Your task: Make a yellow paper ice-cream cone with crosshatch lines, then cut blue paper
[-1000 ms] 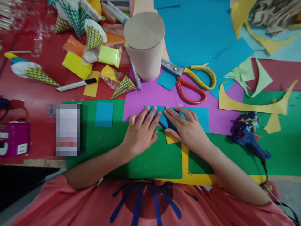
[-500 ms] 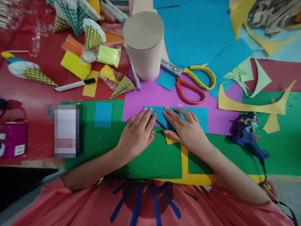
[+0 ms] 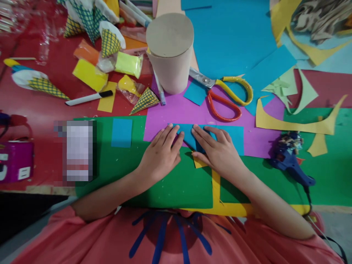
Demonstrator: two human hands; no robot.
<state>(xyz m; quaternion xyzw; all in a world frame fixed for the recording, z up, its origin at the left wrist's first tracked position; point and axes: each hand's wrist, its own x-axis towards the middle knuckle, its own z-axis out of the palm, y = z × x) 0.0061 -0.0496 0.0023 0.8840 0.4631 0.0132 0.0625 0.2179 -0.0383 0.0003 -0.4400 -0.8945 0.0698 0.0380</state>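
A strip of blue paper (image 3: pixel 235 137) lies in front of me, its left part folded over on a slant. My left hand (image 3: pixel 162 154) rests at the folded end, fingers stretched out and fingertips at the paper's upper left edge. Flat on the middle of the strip lies my right hand (image 3: pixel 217 146), fingers extended and pressing the paper down. Under the right thumb shows a small yellow paper piece (image 3: pixel 200 163). Scissors (image 3: pixel 224 93) with one yellow and one red handle lie just beyond the strip. The paper beneath both palms is hidden.
An upturned paper cup (image 3: pixel 170 69) stands behind the hands. A blue glue gun (image 3: pixel 293 165) with a cord lies right. Left are a small blue paper rectangle (image 3: pixel 121 132), a blurred-out phone-like object (image 3: pixel 79 150), a marker (image 3: pixel 88 98) and clay packets (image 3: pixel 90 75).
Both hands stay on the blue paper with almost no movement. The view has shifted very slightly, so things at the left sit a little further right.
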